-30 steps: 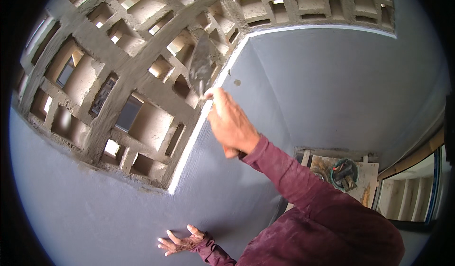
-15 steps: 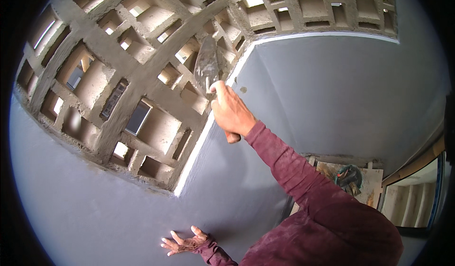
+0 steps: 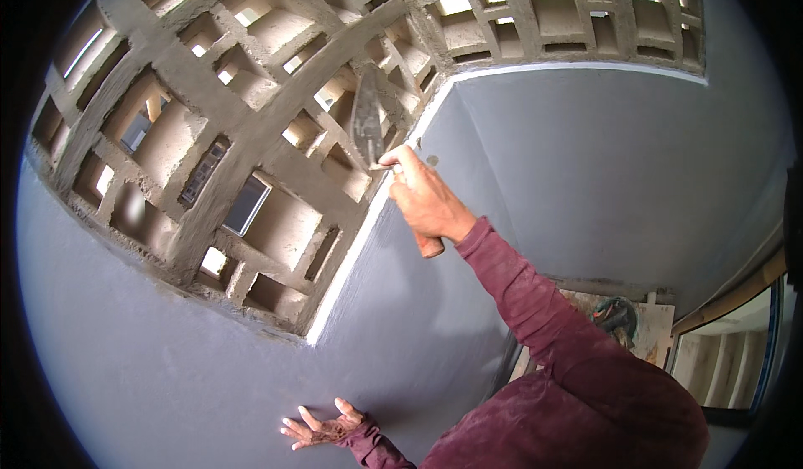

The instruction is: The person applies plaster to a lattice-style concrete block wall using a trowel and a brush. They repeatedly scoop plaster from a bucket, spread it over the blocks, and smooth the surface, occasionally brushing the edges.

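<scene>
My right hand (image 3: 427,197) is closed round the wooden handle of a pointed trowel (image 3: 366,122). The grey, smeared blade points up in front of the openings of a rough cement lattice (image 3: 251,126), close to the white edge strip (image 3: 350,256); whether it touches the cement I cannot tell. The handle's end sticks out below my fist. Lower down, my left hand (image 3: 322,427) rests on the smooth grey wall (image 3: 159,360) with its fingers spread and nothing in them. A small dark spot (image 3: 432,160) marks the wall just right of my right hand.
The lattice turns the corner and runs on along the right-hand wall (image 3: 577,160). At the lower right, a stained board (image 3: 657,327) carries a dark container (image 3: 615,314) with greenish parts. Beside it stands a dark-framed window or mirror (image 3: 728,348).
My right hand has shifted slightly right and down with the trowel, whose blade has turned a little. My left hand stays on the wall almost unmoved.
</scene>
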`<move>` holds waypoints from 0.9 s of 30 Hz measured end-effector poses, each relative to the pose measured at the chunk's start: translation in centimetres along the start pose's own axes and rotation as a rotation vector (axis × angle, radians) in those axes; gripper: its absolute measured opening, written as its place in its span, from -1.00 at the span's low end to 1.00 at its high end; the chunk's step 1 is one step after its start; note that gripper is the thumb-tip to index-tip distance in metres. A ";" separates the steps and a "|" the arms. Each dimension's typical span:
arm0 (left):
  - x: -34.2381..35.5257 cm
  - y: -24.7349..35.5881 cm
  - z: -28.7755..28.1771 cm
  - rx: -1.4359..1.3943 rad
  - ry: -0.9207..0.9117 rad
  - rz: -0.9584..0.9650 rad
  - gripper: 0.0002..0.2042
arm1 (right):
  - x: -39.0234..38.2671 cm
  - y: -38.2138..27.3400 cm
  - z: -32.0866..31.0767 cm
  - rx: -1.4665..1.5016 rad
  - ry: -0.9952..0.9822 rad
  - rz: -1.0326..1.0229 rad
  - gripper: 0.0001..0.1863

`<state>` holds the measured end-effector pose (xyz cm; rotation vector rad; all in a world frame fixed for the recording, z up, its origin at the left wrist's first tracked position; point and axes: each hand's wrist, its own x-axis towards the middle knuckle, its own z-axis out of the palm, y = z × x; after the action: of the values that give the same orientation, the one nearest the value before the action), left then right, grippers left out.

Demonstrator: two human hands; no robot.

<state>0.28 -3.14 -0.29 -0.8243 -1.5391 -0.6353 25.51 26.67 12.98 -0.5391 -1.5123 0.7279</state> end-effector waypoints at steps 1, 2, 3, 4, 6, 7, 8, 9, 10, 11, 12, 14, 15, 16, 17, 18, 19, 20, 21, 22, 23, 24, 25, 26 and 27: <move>0.0 0.0 0.0 0.012 -0.003 0.004 -0.39 | -0.4 -0.3 0.0 -0.004 -0.009 -0.008 -0.68; -0.1 0.0 -0.1 0.025 -0.005 0.008 -0.41 | -0.7 -0.6 -0.1 -0.008 -0.019 -0.016 -0.68; -0.2 -0.1 -0.2 0.033 -0.005 0.007 -0.42 | -0.9 -1.0 0.0 -0.011 -0.033 -0.032 -0.68; -0.2 -0.1 -0.2 0.041 -0.006 0.005 -0.42 | -1.2 -1.3 -0.1 -0.009 -0.029 -0.008 -0.69; -0.3 -0.2 -0.3 0.047 -0.006 0.003 -0.42 | -0.9 -0.2 0.0 -0.096 0.064 -0.060 -0.69; -0.3 -0.2 -0.2 0.043 -0.005 0.002 -0.41 | -0.6 0.0 -0.1 -0.139 0.112 -0.088 -0.69; -0.2 -0.2 -0.2 0.040 -0.004 0.002 -0.41 | 0.0 0.0 -0.2 -0.150 0.085 -0.064 -0.69; -0.2 -0.1 -0.1 0.036 -0.002 0.000 -0.41 | 0.5 0.2 0.0 -0.187 0.073 -0.046 -0.69; -0.1 0.0 0.0 0.032 0.000 -0.002 -0.40 | 1.1 0.6 0.5 -0.225 0.063 -0.028 -0.69; 0.0 0.2 0.1 0.026 0.002 -0.003 -0.40 | 1.4 0.8 0.7 -0.263 0.054 -0.010 -0.69; 0.0 0.2 0.2 0.028 0.003 -0.002 -0.40 | 1.0 0.7 0.8 -0.315 0.029 -0.038 -0.70; -0.6 -0.2 0.0 0.047 -0.006 -0.008 -0.40 | -1.0 0.0 0.4 -0.244 -0.023 -0.067 -0.71; -0.6 -0.2 -0.1 0.045 -0.007 -0.012 -0.40 | -1.8 -0.7 -0.1 -0.211 -0.047 -0.083 -0.71; -0.6 -0.2 -0.2 0.043 -0.008 -0.016 -0.40 | -2.3 -1.3 -0.6 -0.207 -0.129 0.034 -0.73; -0.8 -0.3 -0.2 0.042 -0.009 -0.021 -0.40 | -2.1 -1.2 -0.4 -0.203 -0.092 0.005 -0.73; -0.4 -0.3 -0.2 0.036 -0.005 -0.013 -0.40 | -1.6 -1.2 -0.7 -0.195 -0.042 -0.020 -0.73; -0.1 -0.2 -0.1 0.031 0.001 -0.005 -0.40 | -0.9 -1.2 -1.0 -0.186 0.008 -0.047 -0.73; 0.3 -0.1 0.0 0.026 0.008 0.004 -0.40 | 0.2 -1.0 -0.8 -0.179 0.026 -0.038 -0.73; 0.2 -0.1 0.1 0.024 0.006 0.008 -0.40 | 1.3 -0.3 0.0 -0.176 0.037 -0.022 -0.73; 0.3 0.0 0.2 0.022 0.008 0.013 -0.40 | 1.9 -0.1 0.4 -0.171 0.051 -0.008 -0.73; 0.6 0.1 0.4 0.020 0.012 0.020 -0.40 | 1.5 -0.2 0.1 -0.146 0.017 -0.006 -0.72; 0.6 -0.2 0.3 0.016 0.027 0.028 -0.39 | 0.2 -0.7 0.2 -0.118 -0.035 0.008 -0.72; 0.4 -0.3 0.5 0.001 0.026 0.037 -0.39 | -1.4 -1.0 -0.2 -0.100 -0.087 0.037 -0.72; 0.3 -0.3 0.8 -0.013 0.026 0.046 -0.39 | -2.8 -1.3 -1.4 -0.059 -0.092 0.123 -0.65; -0.5 -0.7 0.4 0.001 0.004 0.049 -0.39 | -5.1 -1.5 -2.6 -0.081 -0.043 0.178 -0.61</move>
<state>-0.56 -3.31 -0.82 -0.8569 -1.5108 -0.6001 28.65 22.33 10.51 -0.7303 -1.5525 0.8216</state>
